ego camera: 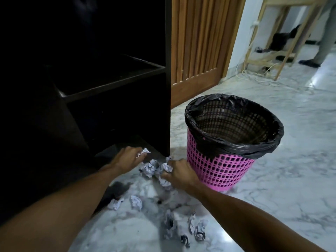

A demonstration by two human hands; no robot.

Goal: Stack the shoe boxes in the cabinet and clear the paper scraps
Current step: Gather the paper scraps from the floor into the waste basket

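The dark cabinet [109,84] stands just beyond the left hand [127,158], whose fingers [139,155] pinch one crumpled paper ball [145,152]. Between both sets of fingers lies a heap of paper scraps [151,168]: light, soft, crushable, probably best scooped in handfuls. The right hand [180,172] curls its fingers round several. Just right of them stands the lined bin [227,168], close enough to knock; more scraps lie behind the wrists.

The cabinet [109,84] runs off the top and left edges, its depths too dark to read. The right hand [180,171] hides its fingertips among paper scraps [151,168]. A dark shape [281,39] under the far wooden stand [291,1] is blurred beyond naming.
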